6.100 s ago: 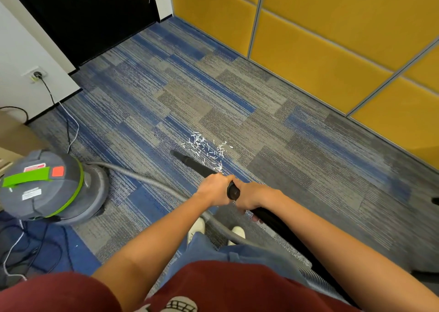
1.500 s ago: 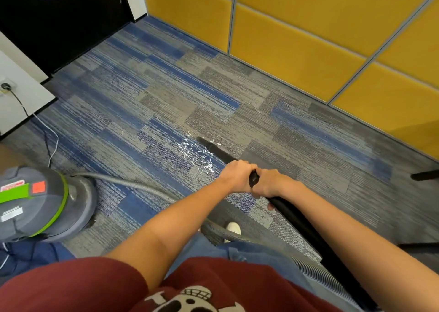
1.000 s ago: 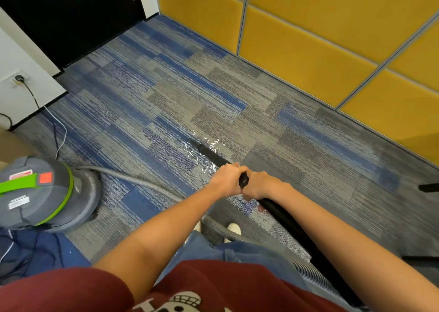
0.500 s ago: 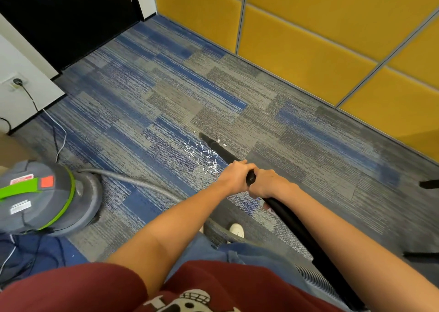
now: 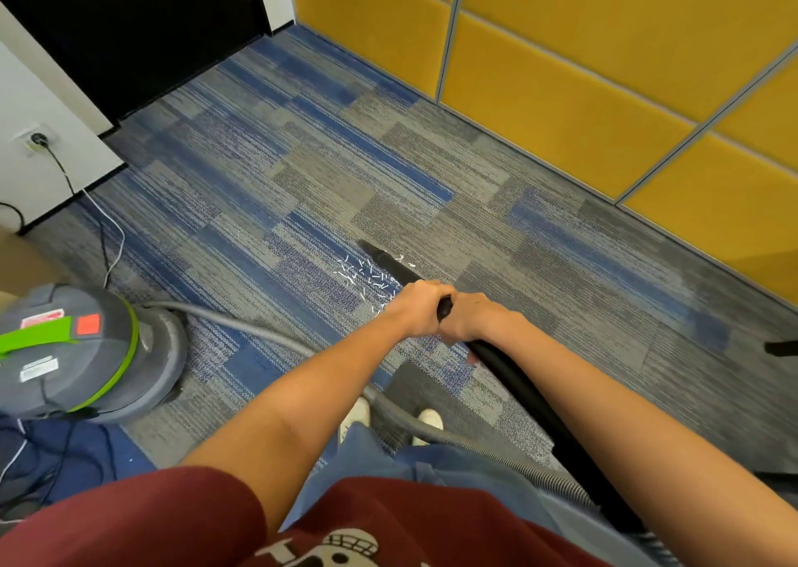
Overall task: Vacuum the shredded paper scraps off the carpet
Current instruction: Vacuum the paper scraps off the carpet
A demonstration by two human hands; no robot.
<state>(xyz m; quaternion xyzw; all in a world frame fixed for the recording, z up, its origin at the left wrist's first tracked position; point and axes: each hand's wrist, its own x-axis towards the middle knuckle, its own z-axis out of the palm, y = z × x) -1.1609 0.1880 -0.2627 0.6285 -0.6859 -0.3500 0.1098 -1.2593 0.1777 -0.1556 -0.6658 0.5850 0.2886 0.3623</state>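
Nozzle (image 5: 380,255) is seen shifted from the left edge of the paper scraps (image 5: 367,277) to their upper right edge | black wand (image 5: 518,385) is gripped by left hand (image 5: 416,311) and right hand (image 5: 473,318), fingers curled round it, pressed together | scraps are scattered on carpet (image 5: 302,177), frame centre | vacuum canister (image 5: 73,350) is seen lower left

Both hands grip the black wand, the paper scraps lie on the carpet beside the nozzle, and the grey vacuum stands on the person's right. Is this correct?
No. The head view shows the vacuum on the person's left, not right. The rest holds: left hand and right hand grip the wand, and the scraps lie on the carpet beside the nozzle.
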